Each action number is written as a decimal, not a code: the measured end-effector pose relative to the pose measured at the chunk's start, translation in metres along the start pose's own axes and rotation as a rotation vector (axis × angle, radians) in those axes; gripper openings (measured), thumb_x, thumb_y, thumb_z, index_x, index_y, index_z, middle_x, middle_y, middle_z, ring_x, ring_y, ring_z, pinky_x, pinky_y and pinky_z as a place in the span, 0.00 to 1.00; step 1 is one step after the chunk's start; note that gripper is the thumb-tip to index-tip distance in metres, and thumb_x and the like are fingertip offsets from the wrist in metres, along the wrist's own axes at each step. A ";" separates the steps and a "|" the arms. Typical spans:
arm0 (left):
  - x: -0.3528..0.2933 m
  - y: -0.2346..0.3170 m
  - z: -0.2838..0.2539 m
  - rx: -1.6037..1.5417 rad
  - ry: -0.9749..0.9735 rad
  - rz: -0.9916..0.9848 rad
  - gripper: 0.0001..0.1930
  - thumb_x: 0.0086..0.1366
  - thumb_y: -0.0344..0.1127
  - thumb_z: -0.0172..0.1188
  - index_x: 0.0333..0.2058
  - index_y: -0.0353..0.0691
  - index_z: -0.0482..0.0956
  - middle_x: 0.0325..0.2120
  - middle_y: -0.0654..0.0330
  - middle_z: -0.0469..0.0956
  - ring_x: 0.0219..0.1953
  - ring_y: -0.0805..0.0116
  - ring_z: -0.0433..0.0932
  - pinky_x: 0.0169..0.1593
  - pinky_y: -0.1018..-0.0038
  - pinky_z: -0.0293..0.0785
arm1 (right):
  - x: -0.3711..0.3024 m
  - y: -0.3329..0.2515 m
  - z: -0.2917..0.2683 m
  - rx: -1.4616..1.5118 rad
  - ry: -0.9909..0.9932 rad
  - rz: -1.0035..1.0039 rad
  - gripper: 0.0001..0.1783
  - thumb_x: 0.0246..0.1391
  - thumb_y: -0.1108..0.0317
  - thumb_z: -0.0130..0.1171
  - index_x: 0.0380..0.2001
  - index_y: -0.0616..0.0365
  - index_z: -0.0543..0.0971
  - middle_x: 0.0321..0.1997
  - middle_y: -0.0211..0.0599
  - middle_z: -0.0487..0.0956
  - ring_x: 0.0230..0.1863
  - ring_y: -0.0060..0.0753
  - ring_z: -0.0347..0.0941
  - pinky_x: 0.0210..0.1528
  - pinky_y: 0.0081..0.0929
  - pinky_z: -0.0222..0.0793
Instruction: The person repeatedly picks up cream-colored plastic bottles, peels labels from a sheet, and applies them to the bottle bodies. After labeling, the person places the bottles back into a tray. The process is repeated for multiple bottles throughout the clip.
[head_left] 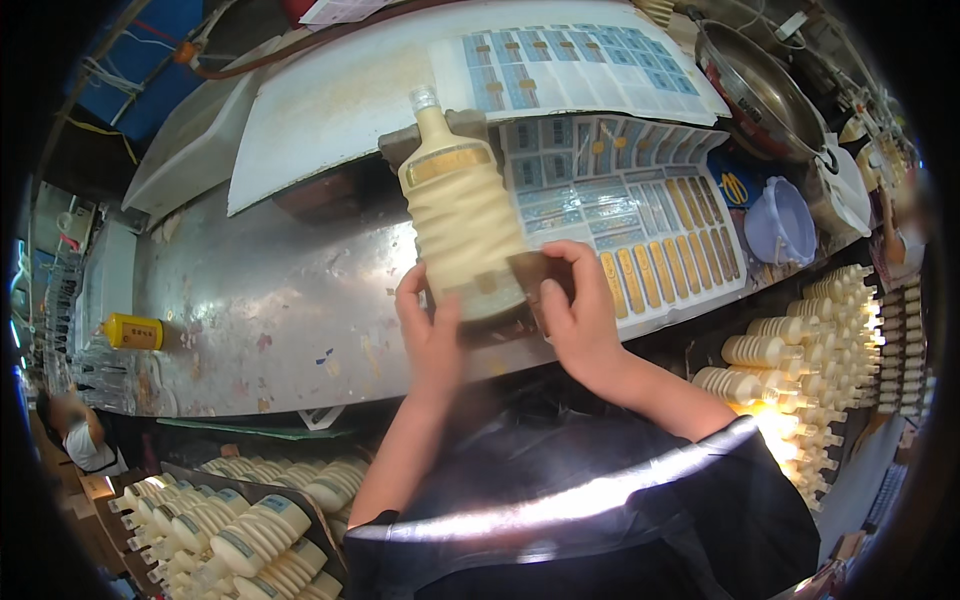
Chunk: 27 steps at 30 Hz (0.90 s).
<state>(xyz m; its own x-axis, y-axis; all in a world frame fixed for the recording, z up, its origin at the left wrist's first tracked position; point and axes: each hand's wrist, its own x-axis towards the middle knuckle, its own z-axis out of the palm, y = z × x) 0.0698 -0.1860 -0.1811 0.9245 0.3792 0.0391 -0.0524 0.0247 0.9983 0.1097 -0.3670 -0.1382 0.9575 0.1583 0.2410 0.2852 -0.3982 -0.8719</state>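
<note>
Head view, looking down at a big ivory bottle (465, 215) with wavy ridges, a gold band at the shoulder and a clear top — laid back over a metal surface (260, 330), base close to the near edge, neck toward the far edge. Too opaque to see any contents. Behind the shoulders, a grey-brown block (400, 146).

Pinching a dark brown piece (532, 268) between thumb and fingers of the right hand (583, 325), right beside the bottle's base. Bent fingers of the left hand (428, 335) against the other side of the base; too blurry to tell if properly gripping.

Along the far edge, a white board (340, 120) with a blue label sheet (590, 65) on it, then a gold-strip label sheet (655, 275) from beside the bottle toward the right end.

On to containers: a lilac bucket (790, 228) near the right end — can't make out the inside. Past the far right corner, a wide metal pan (752, 75); at the far left corner, a white tray (165, 175). Near the left end, a yellow container (138, 332). Below the near edge, left side, matching bottles (245, 535) packed tight, plus stacked bottles (760, 350) past the near right corner, partly in glare.
</note>
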 end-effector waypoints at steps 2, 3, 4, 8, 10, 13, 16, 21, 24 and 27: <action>-0.001 -0.002 -0.002 -0.110 -0.023 -0.018 0.26 0.74 0.37 0.55 0.65 0.34 0.61 0.62 0.51 0.64 0.63 0.60 0.67 0.67 0.64 0.62 | -0.002 0.016 -0.002 0.169 0.010 0.121 0.21 0.62 0.73 0.50 0.57 0.66 0.68 0.55 0.51 0.73 0.59 0.47 0.70 0.65 0.38 0.63; -0.002 -0.004 -0.003 -0.166 -0.036 -0.026 0.26 0.74 0.37 0.55 0.66 0.35 0.61 0.62 0.51 0.65 0.63 0.60 0.67 0.68 0.64 0.62 | -0.004 0.022 0.001 0.180 0.035 0.105 0.21 0.62 0.72 0.50 0.57 0.66 0.68 0.55 0.51 0.73 0.60 0.47 0.69 0.66 0.38 0.62; -0.001 -0.004 -0.003 -0.172 -0.040 -0.037 0.25 0.75 0.37 0.54 0.66 0.35 0.62 0.62 0.53 0.66 0.63 0.62 0.66 0.68 0.65 0.61 | -0.006 0.026 0.005 0.191 0.063 0.086 0.21 0.63 0.71 0.51 0.58 0.67 0.68 0.56 0.51 0.73 0.61 0.46 0.69 0.67 0.38 0.61; 0.000 -0.009 -0.010 -0.188 -0.049 -0.068 0.25 0.73 0.34 0.54 0.66 0.36 0.64 0.61 0.54 0.68 0.63 0.65 0.67 0.68 0.66 0.61 | 0.000 0.033 0.002 0.200 0.055 0.064 0.22 0.62 0.74 0.53 0.58 0.66 0.67 0.57 0.51 0.73 0.61 0.42 0.69 0.66 0.36 0.63; 0.000 -0.015 -0.014 -0.212 -0.052 -0.087 0.30 0.68 0.37 0.62 0.66 0.35 0.64 0.61 0.51 0.68 0.63 0.62 0.67 0.68 0.64 0.63 | 0.006 0.021 -0.005 0.277 0.084 0.066 0.23 0.61 0.76 0.55 0.59 0.66 0.67 0.56 0.51 0.74 0.60 0.40 0.71 0.65 0.35 0.64; -0.001 -0.012 -0.017 0.242 -0.064 0.207 0.37 0.59 0.37 0.72 0.64 0.35 0.68 0.60 0.50 0.70 0.61 0.58 0.70 0.67 0.61 0.64 | 0.006 -0.005 -0.021 0.286 -0.068 0.050 0.17 0.59 0.77 0.60 0.52 0.63 0.75 0.46 0.43 0.81 0.47 0.37 0.80 0.53 0.31 0.74; -0.001 0.006 -0.013 0.491 -0.006 0.318 0.40 0.50 0.28 0.75 0.64 0.36 0.70 0.57 0.54 0.73 0.60 0.57 0.71 0.66 0.63 0.66 | 0.015 -0.006 -0.023 0.064 -0.038 -0.210 0.14 0.59 0.79 0.61 0.48 0.60 0.80 0.42 0.42 0.83 0.42 0.42 0.83 0.45 0.31 0.78; 0.001 0.019 0.008 0.619 0.127 0.568 0.35 0.49 0.33 0.75 0.58 0.38 0.76 0.48 0.53 0.77 0.54 0.52 0.74 0.61 0.59 0.67 | 0.009 -0.018 -0.022 -0.151 -0.077 -0.750 0.19 0.50 0.83 0.63 0.47 0.61 0.82 0.43 0.45 0.84 0.44 0.47 0.83 0.46 0.34 0.80; 0.005 0.012 0.010 0.624 0.173 0.636 0.35 0.46 0.34 0.74 0.56 0.39 0.77 0.46 0.54 0.77 0.51 0.52 0.75 0.58 0.58 0.66 | 0.002 -0.038 -0.014 -0.082 -0.152 -0.846 0.15 0.47 0.75 0.65 0.41 0.60 0.83 0.43 0.41 0.84 0.43 0.41 0.83 0.43 0.33 0.80; 0.001 0.023 0.011 0.635 0.169 0.630 0.34 0.45 0.34 0.74 0.56 0.39 0.78 0.46 0.54 0.77 0.51 0.52 0.75 0.58 0.58 0.66 | 0.013 -0.044 -0.021 -0.216 -0.067 -0.797 0.14 0.45 0.75 0.65 0.38 0.60 0.82 0.40 0.39 0.84 0.40 0.40 0.83 0.41 0.33 0.79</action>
<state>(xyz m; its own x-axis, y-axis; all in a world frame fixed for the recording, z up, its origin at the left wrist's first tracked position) 0.0739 -0.1951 -0.1577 0.7250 0.2815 0.6286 -0.2654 -0.7280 0.6321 0.1104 -0.3670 -0.0878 0.4622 0.5175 0.7201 0.8858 -0.3074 -0.3477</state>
